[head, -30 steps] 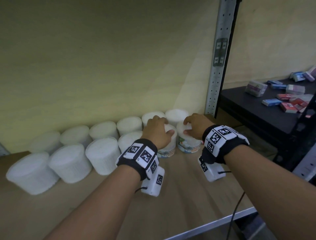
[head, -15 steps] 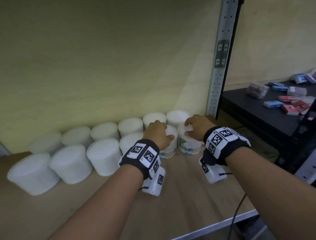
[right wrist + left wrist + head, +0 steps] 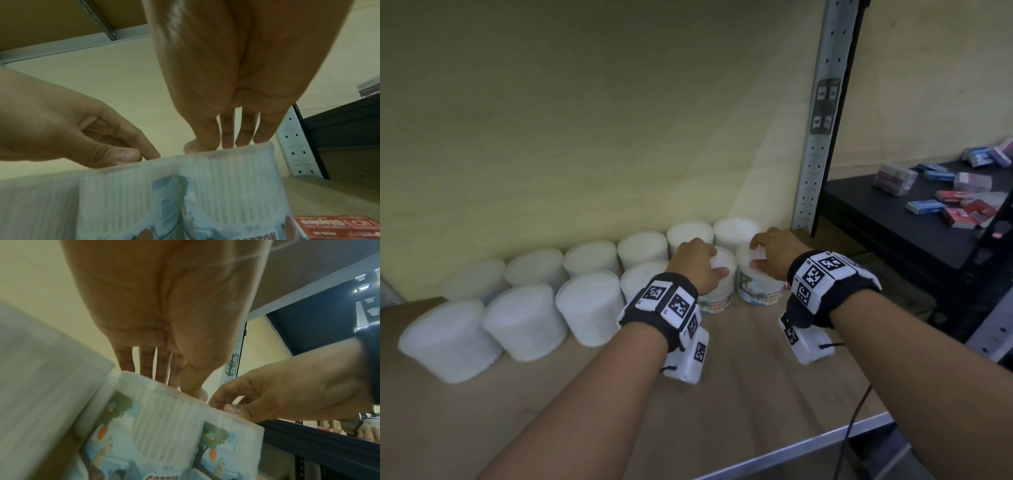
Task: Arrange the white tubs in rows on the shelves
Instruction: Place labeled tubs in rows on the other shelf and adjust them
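Note:
White tubs stand in two rows along the back of the wooden shelf [image 3: 739, 394]. My left hand [image 3: 700, 263] grips from above the lid of a labelled tub [image 3: 717, 301] in the front row. My right hand [image 3: 770, 253] grips the lid of the neighbouring labelled tub [image 3: 760, 293] at the row's right end. The two tubs touch side by side. In the left wrist view my left hand's fingers [image 3: 162, 366] reach over its tub [image 3: 160, 423]. The right wrist view shows my right hand's fingers [image 3: 244, 133] curled over its tub [image 3: 232, 183].
A perforated metal upright [image 3: 822, 120] rises just right of the tubs. Beyond it a black shelf [image 3: 893, 219] carries several small boxes [image 3: 962, 205]. A red staples box [image 3: 337, 227] lies right of the right tub. The shelf's metal front edge [image 3: 808, 445] is near me.
Both hands stay on the same two tubs. The view has shifted slightly; the tubs have hardly moved.

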Demonstrator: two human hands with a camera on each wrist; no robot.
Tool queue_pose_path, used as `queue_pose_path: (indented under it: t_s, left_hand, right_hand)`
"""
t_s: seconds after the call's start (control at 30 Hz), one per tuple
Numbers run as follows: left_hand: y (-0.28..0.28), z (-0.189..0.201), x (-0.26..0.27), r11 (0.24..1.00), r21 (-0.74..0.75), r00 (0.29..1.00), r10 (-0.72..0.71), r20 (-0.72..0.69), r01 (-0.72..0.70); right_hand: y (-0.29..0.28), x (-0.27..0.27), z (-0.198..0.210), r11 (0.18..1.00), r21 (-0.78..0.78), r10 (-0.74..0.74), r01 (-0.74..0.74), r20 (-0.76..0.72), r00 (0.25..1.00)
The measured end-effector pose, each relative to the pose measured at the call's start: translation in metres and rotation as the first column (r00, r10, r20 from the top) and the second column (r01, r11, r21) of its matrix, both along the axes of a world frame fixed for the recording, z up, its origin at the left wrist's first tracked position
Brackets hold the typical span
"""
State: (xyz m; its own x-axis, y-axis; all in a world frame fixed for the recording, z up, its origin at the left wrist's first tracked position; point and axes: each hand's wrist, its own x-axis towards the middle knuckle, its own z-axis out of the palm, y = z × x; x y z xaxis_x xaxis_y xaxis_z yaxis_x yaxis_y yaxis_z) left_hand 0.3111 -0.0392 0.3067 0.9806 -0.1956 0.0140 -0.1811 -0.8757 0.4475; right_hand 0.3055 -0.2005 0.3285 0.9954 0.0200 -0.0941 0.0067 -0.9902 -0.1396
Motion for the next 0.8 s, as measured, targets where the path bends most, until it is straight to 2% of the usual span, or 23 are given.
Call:
queue_pose_path:
  t_s: [0.2,0.33,0.6,0.8]
  left_hand:
    - [-0.002,-0.001,-0.018,1.000,-0.009,1.000,0.003,-0.010,-0.003]
    - [-0.005,-0.001,-0.042,0.999,0.036,1.000,-0.029,0.000,0.029]
    - [-0.013,0.001,-0.095,0.997,0.052,0.998,-0.052,0.040,0.050]
    - [-0.017,0.003,-0.134,0.998,0.014,0.999,-0.053,-0.001,0.053]
  right_hand:
    - [-0.003,-0.017,0.003,0.999,-0.024,0.029,-0.029,0.000,1.000]
    - [-0.006,-0.039,0.006,0.998,-0.041,0.044,-0.043,0.026,0.999]
    - [-0.016,-0.088,0.006,1.000,0.024,0.006,-0.004,-0.060,0.998]
    - [-0.021,-0.128,0.007,0.999,0.037,-0.002,0.004,-0.064,0.998]
